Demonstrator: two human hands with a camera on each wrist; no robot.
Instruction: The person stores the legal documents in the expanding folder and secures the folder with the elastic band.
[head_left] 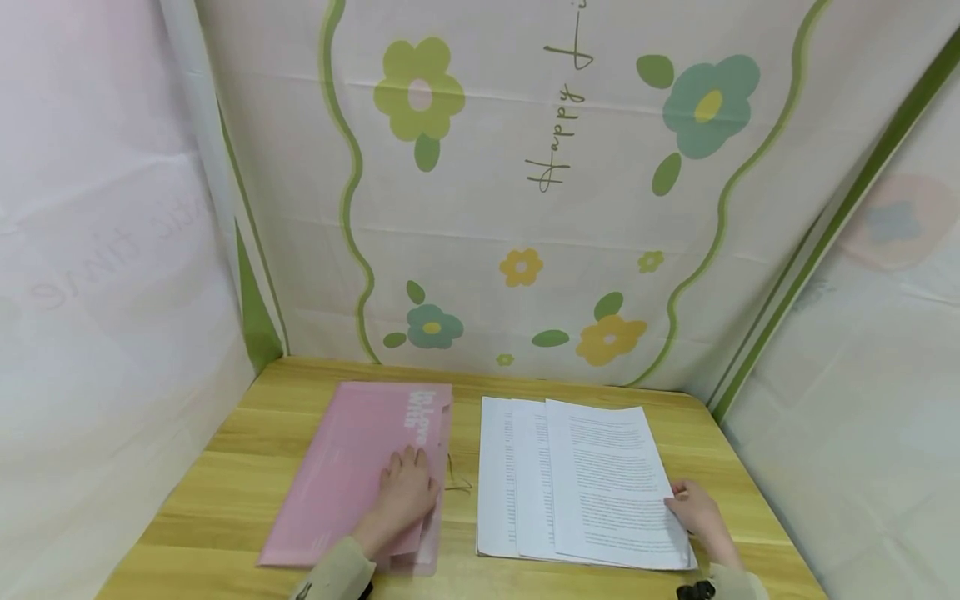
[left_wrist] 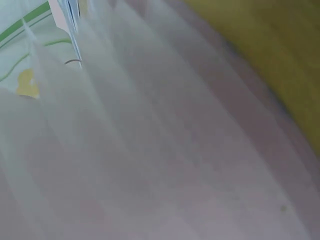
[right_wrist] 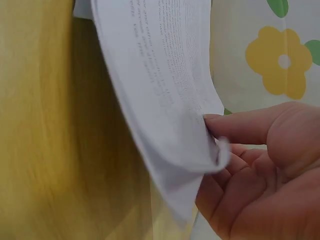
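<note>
A pink translucent folder (head_left: 352, 475) with white lettering lies on the left of the table. My left hand (head_left: 407, 492) rests on its right part, palm down with fingers extended. In the left wrist view the folder (left_wrist: 150, 140) fills most of the frame, blurred, and the hand is out of sight. To the right lie overlapping printed sheets (head_left: 528, 475). My right hand (head_left: 697, 512) pinches the right edge of the top sheet (head_left: 615, 475). The right wrist view shows the thumb (right_wrist: 240, 127) over the paper (right_wrist: 165, 110), whose edge curls up between the fingers.
The wooden table (head_left: 217, 483) runs under everything. A thin dark cord (head_left: 459, 485) lies between the folder and the sheets. Flower-printed cloth (head_left: 517, 208) hangs behind the table, with pale cloth walls at the left (head_left: 97, 292) and right (head_left: 877, 375).
</note>
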